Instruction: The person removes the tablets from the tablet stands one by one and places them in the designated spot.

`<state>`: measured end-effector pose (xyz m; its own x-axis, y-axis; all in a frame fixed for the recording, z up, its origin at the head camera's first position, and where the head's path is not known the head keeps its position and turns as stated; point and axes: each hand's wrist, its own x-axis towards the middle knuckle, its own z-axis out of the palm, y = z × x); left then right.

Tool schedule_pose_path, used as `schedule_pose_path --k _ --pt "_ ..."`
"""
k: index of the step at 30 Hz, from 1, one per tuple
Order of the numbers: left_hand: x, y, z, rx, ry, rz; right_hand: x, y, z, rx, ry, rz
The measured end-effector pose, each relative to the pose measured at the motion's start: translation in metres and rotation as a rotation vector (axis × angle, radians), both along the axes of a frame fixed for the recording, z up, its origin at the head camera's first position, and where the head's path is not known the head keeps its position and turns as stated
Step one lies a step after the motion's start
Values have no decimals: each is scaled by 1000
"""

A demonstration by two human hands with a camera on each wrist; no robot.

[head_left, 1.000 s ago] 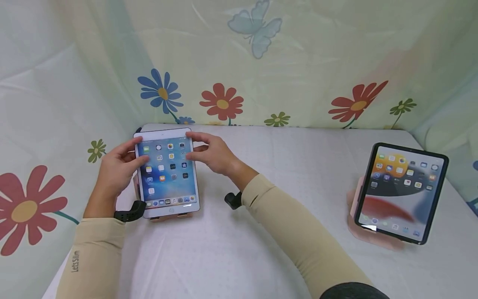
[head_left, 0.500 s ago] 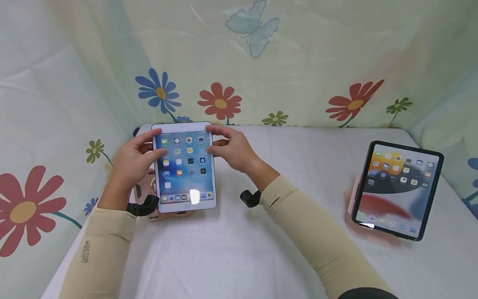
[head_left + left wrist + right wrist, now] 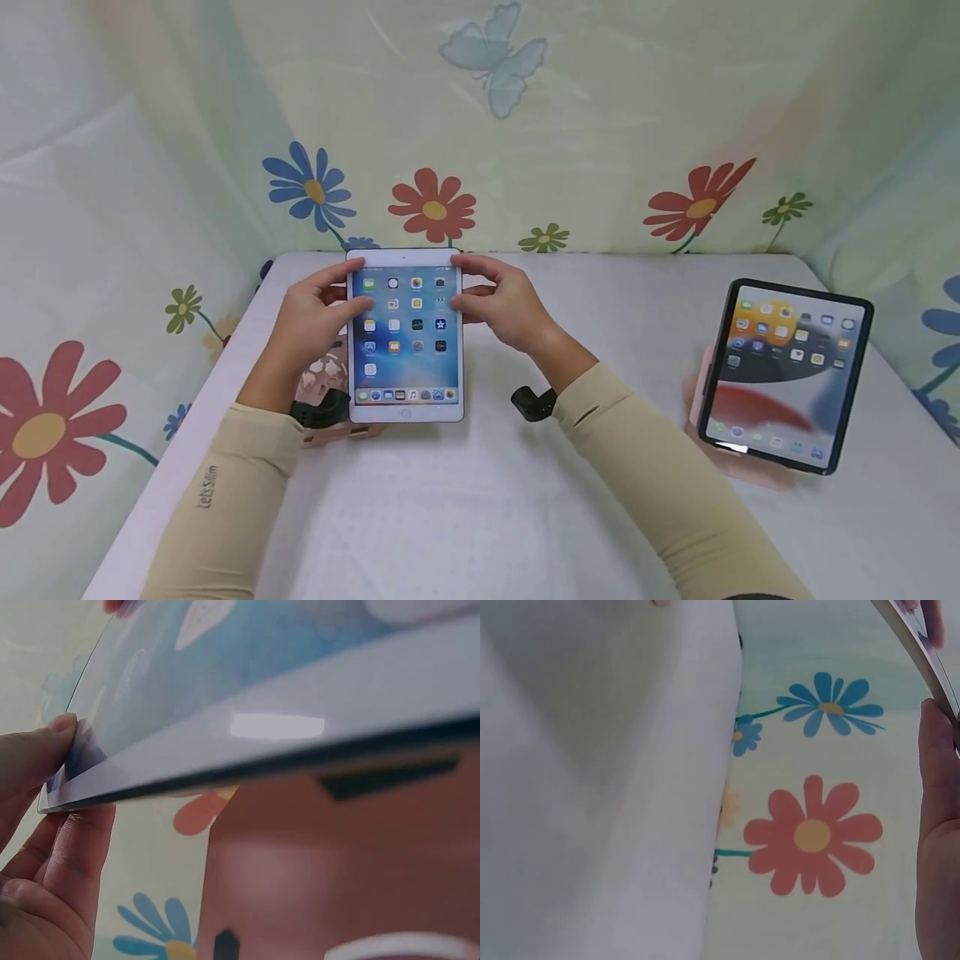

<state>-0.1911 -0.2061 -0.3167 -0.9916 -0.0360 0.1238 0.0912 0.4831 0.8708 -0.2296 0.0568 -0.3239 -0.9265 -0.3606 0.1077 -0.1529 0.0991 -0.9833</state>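
Note:
A white-framed tablet (image 3: pixel 407 350), its home screen lit, is held by both hands near its upper corners. The left hand (image 3: pixel 311 315) pinches the left edge, thumb over the front; in the left wrist view the other fingers lie behind the tablet (image 3: pixel 277 724). On the opposite edge the right hand (image 3: pixel 512 304) grips with thumb and fingers, and the right wrist view catches only part of that hand (image 3: pixel 939 795). Behind and left of the tablet shows a pink tablet stand (image 3: pixel 324 375), partly covered by the tablet and left wrist. The stand (image 3: pixel 285 870) appears large below the tablet's edge.
At the right, a black-framed tablet (image 3: pixel 787 375) leans on another pink stand (image 3: pixel 750 468). A white cloth (image 3: pixel 480 517) covers the table. Floral curtains (image 3: pixel 600 125) rise along the back and sides. Black wrist cameras (image 3: pixel 534 404) sit below the hands.
Both hands have carried the white tablet rightward, off from in front of the left pink stand, which now shows more. The tablet has straightened upright in view. The black-framed tablet stays on its stand.

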Motion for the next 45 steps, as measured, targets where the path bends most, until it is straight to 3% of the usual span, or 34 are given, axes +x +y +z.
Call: schedule_pose_path --k 15,22,45 --pt "-15 35 -16 -14 -83 -44 4 36 -15 38 -15 -76" --pt "-19 51 -22 -14 -74 -70 7 48 -23 44 -43 -113" --pt "-19 85 -52 29 -124 -95 15 76 -47 72 -89 -179"
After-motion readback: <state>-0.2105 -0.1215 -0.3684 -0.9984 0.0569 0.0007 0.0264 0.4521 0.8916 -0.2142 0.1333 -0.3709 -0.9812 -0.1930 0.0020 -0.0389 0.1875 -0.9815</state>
